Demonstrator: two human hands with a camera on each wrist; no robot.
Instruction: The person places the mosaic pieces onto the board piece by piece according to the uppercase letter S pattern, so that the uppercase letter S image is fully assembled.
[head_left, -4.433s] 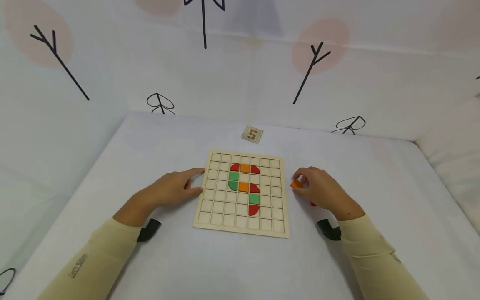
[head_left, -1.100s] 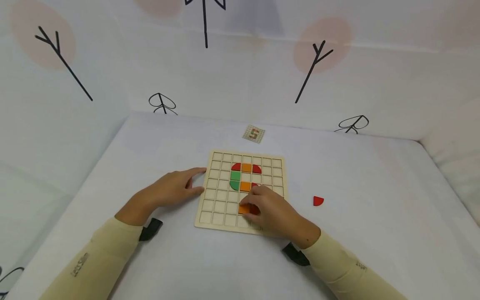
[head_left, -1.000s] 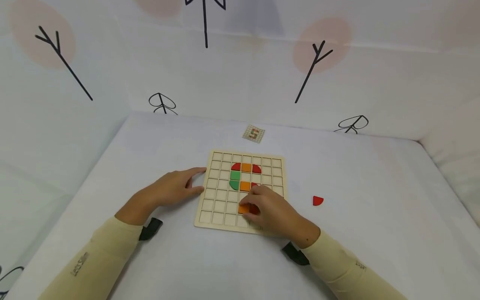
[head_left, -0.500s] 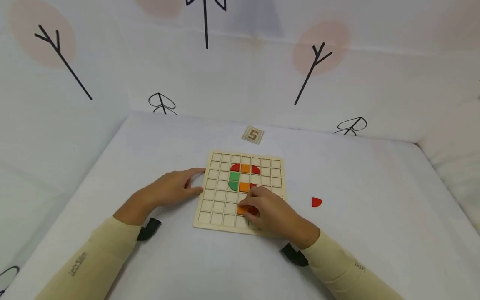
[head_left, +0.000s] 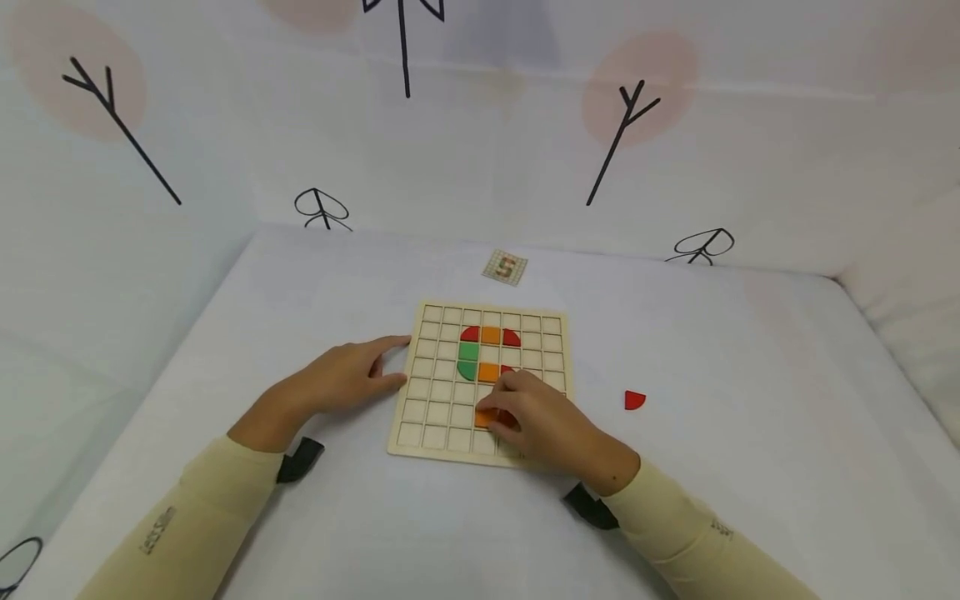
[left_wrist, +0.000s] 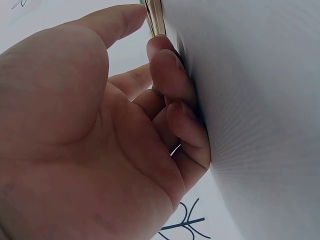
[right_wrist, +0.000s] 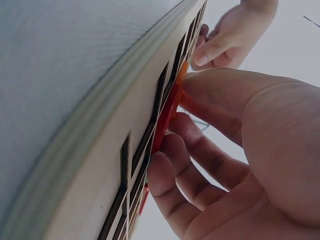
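Observation:
My right hand point(head_left: 547, 425) pinches an orange square tile point(head_left: 484, 418) between thumb and finger, in a low cell of the wooden grid board point(head_left: 410, 434). Beside it a red tile point(right_wrist: 165, 117) shows under that hand in the right wrist view. Against the board's left edge rest the thumb and index finger of my left hand point(head_left: 333, 383); its other fingers curl on the table. Farther up sit red quarter-circles point(head_left: 469, 335), orange squares point(head_left: 488, 372), a green square point(head_left: 468, 351) and a green quarter-circle point(head_left: 467, 370). My right hand covers the cells at lower right.
A loose red quarter-circle tile point(head_left: 634, 400) lies on the white cloth to the right of the board. Behind the board is a small pattern card point(head_left: 505, 267) showing an S-like shape. White printed fabric walls point(head_left: 487, 167) surround the table.
Since the oldest frame, my right hand has carried the orange square leftward from beside the board into a lower cell. Over the last second both hands have stayed nearly still.

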